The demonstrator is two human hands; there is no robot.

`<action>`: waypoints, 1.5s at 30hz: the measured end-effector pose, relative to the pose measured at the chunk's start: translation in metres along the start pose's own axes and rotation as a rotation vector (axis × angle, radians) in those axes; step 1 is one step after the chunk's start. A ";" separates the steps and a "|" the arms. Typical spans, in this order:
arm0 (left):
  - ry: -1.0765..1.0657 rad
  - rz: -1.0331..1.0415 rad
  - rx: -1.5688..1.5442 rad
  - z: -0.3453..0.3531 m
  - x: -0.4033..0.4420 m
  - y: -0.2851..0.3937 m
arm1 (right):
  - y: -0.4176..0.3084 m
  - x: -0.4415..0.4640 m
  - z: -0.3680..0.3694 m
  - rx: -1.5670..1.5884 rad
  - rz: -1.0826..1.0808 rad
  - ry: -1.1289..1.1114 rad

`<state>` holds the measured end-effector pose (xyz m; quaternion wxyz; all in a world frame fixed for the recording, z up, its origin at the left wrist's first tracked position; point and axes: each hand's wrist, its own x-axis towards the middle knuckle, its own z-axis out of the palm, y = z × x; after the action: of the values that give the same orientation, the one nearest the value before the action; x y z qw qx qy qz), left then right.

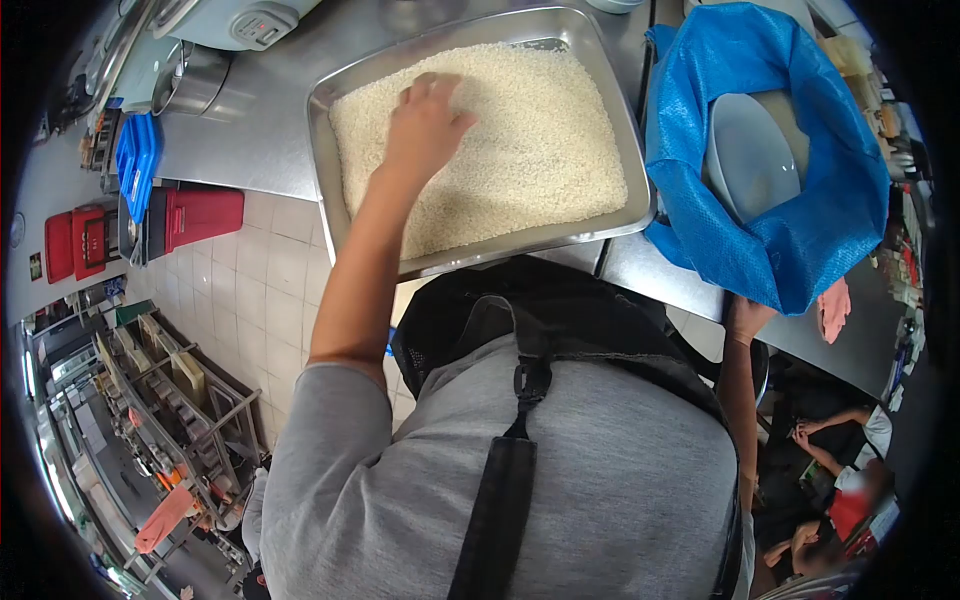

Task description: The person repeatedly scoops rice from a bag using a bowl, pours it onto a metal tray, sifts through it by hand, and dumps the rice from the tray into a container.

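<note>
A rectangular metal tray (pixel 643 215) full of white rice (pixel 530 140) lies on the steel counter. My left hand (pixel 428 122) rests on the rice in the tray's left part, its fingers spread and the fingertips partly in the grains. To the tray's right stands a blue woven sack (pixel 690 225) with its rim folded out and a pale bowl (pixel 745 155) inside. Below the sack's lower edge is my right hand (pixel 748 318), near the counter edge; the sack hides its fingers.
A white appliance (pixel 235 22) and a steel pot (pixel 195 82) stand at the counter's upper left. A blue plastic item (pixel 136 160) and a red bin (pixel 203 215) are at the left. Pink cloth (pixel 833 308) lies beside the sack. People (pixel 850 490) sit at the lower right.
</note>
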<state>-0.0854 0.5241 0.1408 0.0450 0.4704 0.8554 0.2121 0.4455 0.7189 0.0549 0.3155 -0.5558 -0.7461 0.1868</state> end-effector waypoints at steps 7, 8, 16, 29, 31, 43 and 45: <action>-0.125 0.159 0.081 0.060 0.037 0.091 | -0.014 0.002 0.001 0.132 -0.038 0.058; -0.132 0.209 0.064 0.062 0.028 0.102 | -0.017 0.002 0.001 0.135 -0.055 0.055; -0.325 0.549 -0.198 0.018 -0.040 0.064 | -0.017 0.001 0.001 0.144 -0.010 0.068; 0.209 -0.194 0.063 -0.038 -0.013 -0.085 | -0.014 0.002 0.001 0.085 0.016 0.026; 0.244 -0.244 0.135 -0.022 0.002 -0.087 | -0.015 0.001 0.000 0.066 0.035 0.013; 0.108 -0.235 0.118 0.021 0.065 -0.053 | 0.006 -0.006 -0.001 0.096 0.138 -0.060; 0.110 -0.256 0.152 0.029 0.072 -0.023 | 0.014 -0.007 0.000 0.091 0.115 -0.049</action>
<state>-0.1349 0.5819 0.1141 -0.0110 0.3474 0.9231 0.1645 0.4565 0.7171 0.0440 0.3109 -0.5783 -0.7110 0.2518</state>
